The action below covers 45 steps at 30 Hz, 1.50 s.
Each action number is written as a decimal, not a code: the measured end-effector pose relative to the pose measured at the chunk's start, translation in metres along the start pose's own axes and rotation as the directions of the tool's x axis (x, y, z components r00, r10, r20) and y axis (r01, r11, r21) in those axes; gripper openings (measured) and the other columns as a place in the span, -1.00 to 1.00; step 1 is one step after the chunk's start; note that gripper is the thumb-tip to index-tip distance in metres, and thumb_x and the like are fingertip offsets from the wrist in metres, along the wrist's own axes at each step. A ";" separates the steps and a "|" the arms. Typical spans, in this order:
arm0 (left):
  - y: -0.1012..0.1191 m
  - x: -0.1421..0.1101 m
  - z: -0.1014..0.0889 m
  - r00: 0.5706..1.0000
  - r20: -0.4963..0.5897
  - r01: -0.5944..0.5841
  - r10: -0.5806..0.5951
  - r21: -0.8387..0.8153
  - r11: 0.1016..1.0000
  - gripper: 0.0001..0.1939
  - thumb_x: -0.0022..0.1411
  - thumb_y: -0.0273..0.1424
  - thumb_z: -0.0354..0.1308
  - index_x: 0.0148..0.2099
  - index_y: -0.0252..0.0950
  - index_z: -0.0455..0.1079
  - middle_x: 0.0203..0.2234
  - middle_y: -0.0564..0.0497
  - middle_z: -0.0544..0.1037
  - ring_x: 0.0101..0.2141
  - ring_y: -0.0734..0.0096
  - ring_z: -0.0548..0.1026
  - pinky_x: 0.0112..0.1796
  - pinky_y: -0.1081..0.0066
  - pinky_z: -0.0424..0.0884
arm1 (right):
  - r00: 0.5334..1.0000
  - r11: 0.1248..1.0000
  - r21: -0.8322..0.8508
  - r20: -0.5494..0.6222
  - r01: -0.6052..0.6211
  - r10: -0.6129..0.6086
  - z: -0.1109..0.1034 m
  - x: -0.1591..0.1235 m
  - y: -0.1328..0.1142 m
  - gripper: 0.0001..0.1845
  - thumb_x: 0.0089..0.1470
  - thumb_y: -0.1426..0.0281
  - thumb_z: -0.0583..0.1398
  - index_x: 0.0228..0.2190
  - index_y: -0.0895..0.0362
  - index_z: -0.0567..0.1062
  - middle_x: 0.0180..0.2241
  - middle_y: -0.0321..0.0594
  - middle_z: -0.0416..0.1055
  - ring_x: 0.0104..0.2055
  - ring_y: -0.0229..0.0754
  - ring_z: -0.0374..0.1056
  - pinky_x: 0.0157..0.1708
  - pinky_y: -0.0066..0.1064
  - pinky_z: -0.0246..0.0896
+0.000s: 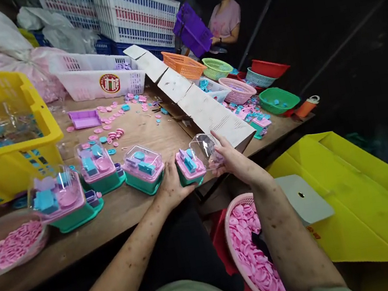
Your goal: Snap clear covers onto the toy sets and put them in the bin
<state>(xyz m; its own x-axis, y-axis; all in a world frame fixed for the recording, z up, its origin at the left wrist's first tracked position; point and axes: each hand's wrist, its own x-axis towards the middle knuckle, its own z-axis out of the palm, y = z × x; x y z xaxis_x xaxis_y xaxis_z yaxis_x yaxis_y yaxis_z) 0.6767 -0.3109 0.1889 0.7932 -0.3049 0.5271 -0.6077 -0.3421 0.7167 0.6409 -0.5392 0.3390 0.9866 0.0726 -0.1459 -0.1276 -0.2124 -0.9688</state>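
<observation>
My left hand (171,185) lies against a small toy playset (189,165) with a green base, a pink top and blue pieces, at the table's front edge. Its fingers are partly hidden between this playset and the one beside it. Just right of the playset, my right hand (228,155) grips a clear plastic cover (203,148), which is tilted beside the playset's top. A row of similar playsets stands to the left: a covered one (143,169), another (98,167) behind it, and a larger-looking one (64,197) near the bowl.
A yellow crate (45,125) and a bowl of pink pieces (13,245) stand left. A cardboard divider (206,106) crosses the table. A basket of pink parts (249,250) sits below my right arm, beside a yellow sheet (359,197). A person (227,20) holds a purple basket (193,29) behind.
</observation>
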 end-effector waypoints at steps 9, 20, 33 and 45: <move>0.005 -0.001 0.000 1.000 0.011 0.006 -0.006 -0.019 1.000 0.35 0.17 -0.21 0.62 0.67 -0.23 -0.24 0.52 -0.45 0.19 0.55 -0.36 0.20 0.51 -0.31 0.19 | 0.927 0.816 -0.453 0.068 0.358 -0.369 0.001 0.047 0.028 -0.33 0.39 -0.03 0.15 0.36 0.03 0.45 0.42 0.02 0.43 0.45 0.13 0.35 0.47 0.15 0.27; 0.007 -0.002 0.004 1.000 0.007 -0.020 0.021 -0.055 0.998 0.33 0.17 -0.23 0.62 0.65 -0.30 -0.23 0.55 -0.53 0.17 0.57 -0.39 0.17 0.51 -0.33 0.18 | 0.718 0.638 -0.513 -0.059 0.574 -0.694 0.029 0.037 -0.002 -0.47 0.46 0.04 0.15 0.27 0.00 0.56 0.19 -0.01 0.58 0.25 0.11 0.53 0.33 0.10 0.43; 0.009 0.000 0.005 1.000 -0.021 -0.007 0.004 -0.141 0.990 0.31 0.13 -0.23 0.62 0.63 -0.31 -0.16 0.53 -0.52 0.18 0.56 -0.41 0.18 0.52 -0.33 0.17 | 0.659 0.195 -0.766 0.360 0.613 -0.660 0.053 0.030 -0.017 -0.55 0.44 0.30 0.16 0.26 0.02 0.58 0.16 0.05 0.54 0.25 0.13 0.51 0.33 0.11 0.48; 0.015 0.000 0.006 0.999 -0.012 0.043 -0.046 -0.179 0.983 0.28 0.10 -0.33 0.61 0.62 -0.32 -0.14 0.51 -0.51 0.21 0.55 -0.41 0.21 0.51 -0.27 0.23 | 0.703 0.188 -0.804 0.348 0.564 -0.620 0.064 0.027 -0.025 -0.50 0.36 0.37 0.25 0.27 -0.04 0.62 0.18 0.01 0.54 0.25 0.18 0.51 0.32 0.19 0.46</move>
<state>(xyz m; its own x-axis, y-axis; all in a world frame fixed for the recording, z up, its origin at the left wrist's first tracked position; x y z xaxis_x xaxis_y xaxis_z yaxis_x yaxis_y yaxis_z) 0.6674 -0.3210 0.1968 0.8209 -0.2783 0.4987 -0.5561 -0.1908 0.8089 0.6639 -0.4692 0.3465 0.7374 0.5221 0.4286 0.6142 -0.7823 -0.1038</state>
